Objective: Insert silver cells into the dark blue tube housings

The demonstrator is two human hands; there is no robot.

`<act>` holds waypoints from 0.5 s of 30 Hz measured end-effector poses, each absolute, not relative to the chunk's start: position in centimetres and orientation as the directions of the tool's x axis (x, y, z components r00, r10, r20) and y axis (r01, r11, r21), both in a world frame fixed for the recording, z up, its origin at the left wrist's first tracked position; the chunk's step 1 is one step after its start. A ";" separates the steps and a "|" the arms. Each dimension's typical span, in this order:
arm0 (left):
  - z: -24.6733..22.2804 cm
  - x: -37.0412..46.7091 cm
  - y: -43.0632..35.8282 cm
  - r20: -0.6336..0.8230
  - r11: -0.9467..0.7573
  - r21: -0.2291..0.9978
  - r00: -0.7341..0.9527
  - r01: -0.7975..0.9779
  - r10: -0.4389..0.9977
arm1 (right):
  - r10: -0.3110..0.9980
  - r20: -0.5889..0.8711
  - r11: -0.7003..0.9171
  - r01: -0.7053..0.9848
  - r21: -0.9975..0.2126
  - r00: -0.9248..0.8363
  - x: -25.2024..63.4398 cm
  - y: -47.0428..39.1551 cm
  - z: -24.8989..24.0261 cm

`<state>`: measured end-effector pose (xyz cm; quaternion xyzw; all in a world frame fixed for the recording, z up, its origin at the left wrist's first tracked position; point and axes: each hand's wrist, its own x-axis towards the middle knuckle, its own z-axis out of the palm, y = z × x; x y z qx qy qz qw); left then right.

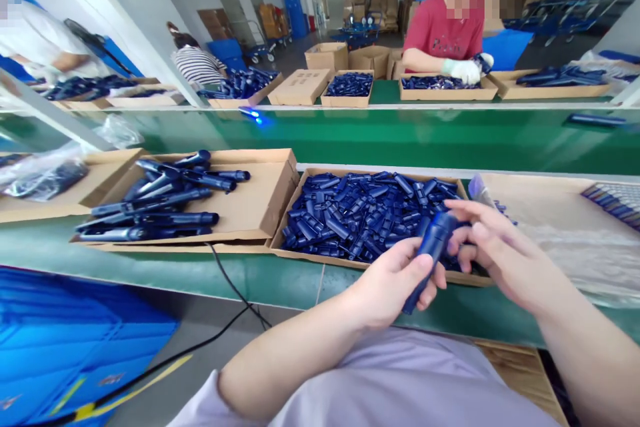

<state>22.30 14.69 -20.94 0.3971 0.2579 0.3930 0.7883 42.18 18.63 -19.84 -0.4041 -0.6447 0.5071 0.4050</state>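
A dark blue cylindrical part [429,255] is wrapped in the fingers of my left hand [400,275], tilted with its upper end away from me. Beside that upper end is my right hand [493,243], its fingers apart and bent; whether the fingertips touch the part is hard to tell. Behind and below both hands lies a shallow cardboard box [320,260] full of small blue plastic pieces [350,213]. Left of it, another cardboard tray [255,197] holds several long dark blue tubular bodies [165,203].
A tray [540,190] with plastic sheeting and a row of thin parts stands at the right. Behind the boxes runs a green conveyor [350,137] with a blue-lit piece. A co-worker in red [445,33] handles parts beyond it. A black cable [225,327] hangs at the near edge.
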 end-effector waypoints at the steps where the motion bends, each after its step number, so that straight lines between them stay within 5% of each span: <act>1: -21.0 22.1 14.6 -0.108 0.386 0.835 0.573 -0.391 0.813 | 0.916 0.046 0.118 0.158 -0.980 -0.399 42.3 18.8 -19.5; 6: -20.8 19.7 14.1 -0.144 0.423 0.865 0.672 -0.272 0.727 | 0.767 -0.062 0.248 0.384 -0.890 -0.638 40.8 20.4 -17.6; 9: -19.9 16.2 14.6 -0.048 0.247 0.942 0.638 -0.227 0.769 | 0.739 -0.027 0.286 0.349 -0.892 -0.674 38.6 23.5 -16.1; 12: -18.0 10.4 15.7 0.002 -0.030 0.984 0.158 0.176 0.987 | 0.903 -0.001 0.116 0.246 -0.962 -0.429 36.8 29.1 -15.1; 14: -16.9 5.8 16.6 0.037 0.161 0.778 -0.299 0.608 0.954 | 0.982 0.004 0.039 0.185 -0.982 -0.188 37.1 34.0 -15.9; 15: -16.4 3.6 17.0 0.044 0.286 0.692 -0.435 0.663 0.899 | 0.993 -0.003 0.026 0.243 -0.970 -0.120 37.7 36.6 -16.8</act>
